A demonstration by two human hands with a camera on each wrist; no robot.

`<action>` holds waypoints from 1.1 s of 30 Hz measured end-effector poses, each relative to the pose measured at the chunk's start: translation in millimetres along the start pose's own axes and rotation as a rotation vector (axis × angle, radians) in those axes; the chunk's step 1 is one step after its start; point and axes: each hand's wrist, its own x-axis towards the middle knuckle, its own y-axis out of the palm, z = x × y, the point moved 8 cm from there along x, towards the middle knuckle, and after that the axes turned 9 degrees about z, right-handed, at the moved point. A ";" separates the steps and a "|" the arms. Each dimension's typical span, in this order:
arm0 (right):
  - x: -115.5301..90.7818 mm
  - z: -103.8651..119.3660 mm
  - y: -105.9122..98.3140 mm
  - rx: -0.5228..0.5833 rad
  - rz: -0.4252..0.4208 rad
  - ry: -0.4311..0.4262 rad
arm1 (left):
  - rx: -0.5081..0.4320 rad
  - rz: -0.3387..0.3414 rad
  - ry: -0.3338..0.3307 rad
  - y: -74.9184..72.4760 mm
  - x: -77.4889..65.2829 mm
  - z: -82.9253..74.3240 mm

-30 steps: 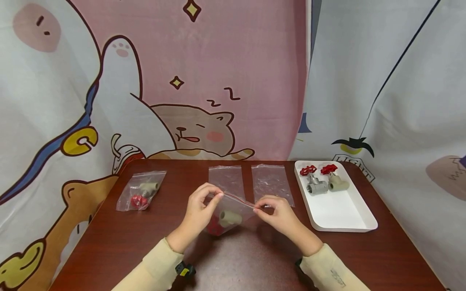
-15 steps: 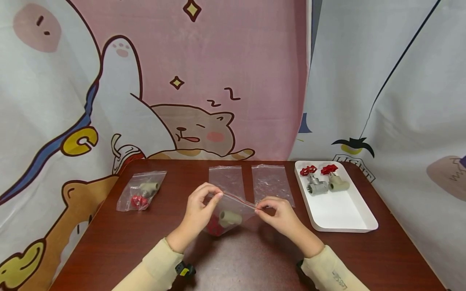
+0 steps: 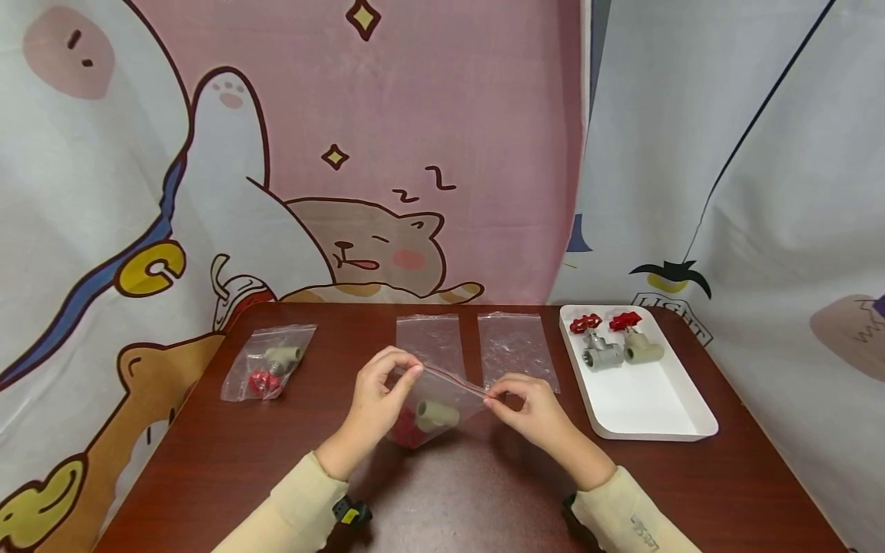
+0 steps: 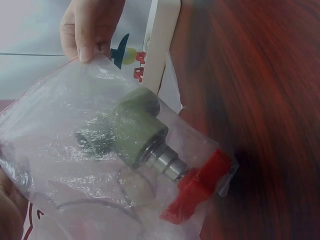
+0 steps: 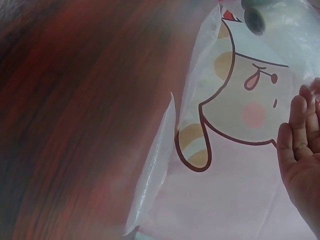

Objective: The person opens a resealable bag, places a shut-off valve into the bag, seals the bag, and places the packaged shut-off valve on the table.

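A clear zip bag (image 4: 90,185) hangs between my hands, its red-lined top edge running slantwise from one to the other. My left hand (image 3: 379,395) pinches the left end of that edge between thumb and fingers. At the right end, my right hand (image 3: 528,407) pinches the edge the same way. Inside the bag lies a valve with an olive-green plastic body (image 4: 137,125), a metal stem and a red handle (image 4: 197,187). The left wrist view shows the valve low in the bag, its handle at the bottom corner. In the right wrist view, the right hand's fingertips reach the frame's edge.
A filled zip bag (image 3: 270,362) holding another red-handled valve lies at the left. Two flat clear bags, a middle one (image 3: 430,338) and a right one (image 3: 518,349), lie at the back. The white tray (image 3: 657,411) at the right holds a metal valve (image 3: 601,353) and a green one (image 3: 641,347).
The right hand has shifted very slightly to the right along the bag's top edge. The left hand and the other things stay where they were.
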 end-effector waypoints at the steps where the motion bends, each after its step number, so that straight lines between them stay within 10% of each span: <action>1: -0.1 -0.8 0.1 0.003 0.005 0.011 | -0.008 -0.001 -0.003 0.0 0.0 0.4; 33: -15.6 -47.7 13.8 -0.074 0.089 0.114 | -0.021 0.001 -0.036 0.3 -0.7 5.1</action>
